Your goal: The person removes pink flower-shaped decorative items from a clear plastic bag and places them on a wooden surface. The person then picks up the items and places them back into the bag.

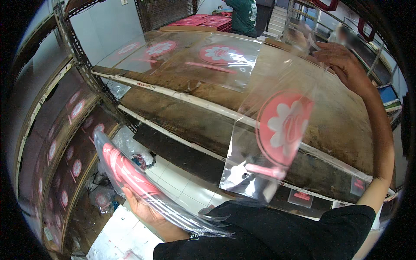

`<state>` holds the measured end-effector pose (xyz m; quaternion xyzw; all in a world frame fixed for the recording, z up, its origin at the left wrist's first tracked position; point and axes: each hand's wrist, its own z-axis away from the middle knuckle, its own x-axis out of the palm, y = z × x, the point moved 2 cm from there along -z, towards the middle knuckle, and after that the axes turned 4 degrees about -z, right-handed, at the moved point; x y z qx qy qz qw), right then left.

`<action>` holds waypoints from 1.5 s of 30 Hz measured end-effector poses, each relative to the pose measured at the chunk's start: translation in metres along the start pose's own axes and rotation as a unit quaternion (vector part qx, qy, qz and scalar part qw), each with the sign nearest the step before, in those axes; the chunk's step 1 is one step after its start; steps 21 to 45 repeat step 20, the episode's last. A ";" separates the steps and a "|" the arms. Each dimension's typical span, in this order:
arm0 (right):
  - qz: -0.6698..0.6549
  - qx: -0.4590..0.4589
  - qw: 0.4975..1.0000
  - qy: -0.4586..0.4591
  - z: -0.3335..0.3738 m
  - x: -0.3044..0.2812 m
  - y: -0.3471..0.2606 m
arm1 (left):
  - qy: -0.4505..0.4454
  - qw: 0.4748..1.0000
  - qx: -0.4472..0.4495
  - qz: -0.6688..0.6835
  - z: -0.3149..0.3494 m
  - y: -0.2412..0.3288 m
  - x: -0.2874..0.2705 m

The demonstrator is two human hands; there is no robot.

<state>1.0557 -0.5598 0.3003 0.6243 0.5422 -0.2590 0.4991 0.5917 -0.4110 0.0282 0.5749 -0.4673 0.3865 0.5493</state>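
A stack of see-through plastic bags [130, 171] with pink-red prints rests in my left hand [145, 212], low and left of the middle; the fingers are closed round its lower edge. My right hand [338, 58] is raised at the upper right and pinches the top of a single plastic bag [281, 130]. This bag hangs down over the shelf edge, slightly blurred, showing a pink-red circle with a white flower and a short pink bar. On the top shelf board [333, 117], several similar printed bags [221, 56] lie flat side by side at the far left.
White-edged lower shelves [173, 125] run beneath the top board. At left stands another metal rack [65, 173] with printed bags laid on its boards. Pink-red stacks [203, 21] lie at the back, beside a person in a green shirt [244, 17]. White floor tiles [182, 182] show below.
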 end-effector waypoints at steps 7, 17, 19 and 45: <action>-0.061 0.096 0.992 -0.046 0.093 0.068 0.078 | -0.012 1.000 -0.002 -0.024 0.020 -0.032 0.000; -0.289 0.253 0.909 -0.160 0.106 0.044 0.052 | 0.030 0.999 0.001 -0.043 0.050 -0.077 0.012; -0.364 0.246 0.876 -0.199 0.095 0.064 0.022 | 0.039 0.998 -0.003 -0.058 0.052 -0.079 0.006; -0.363 0.248 0.877 -0.197 0.098 0.063 0.024 | 0.041 0.997 -0.009 -0.062 0.050 -0.084 0.002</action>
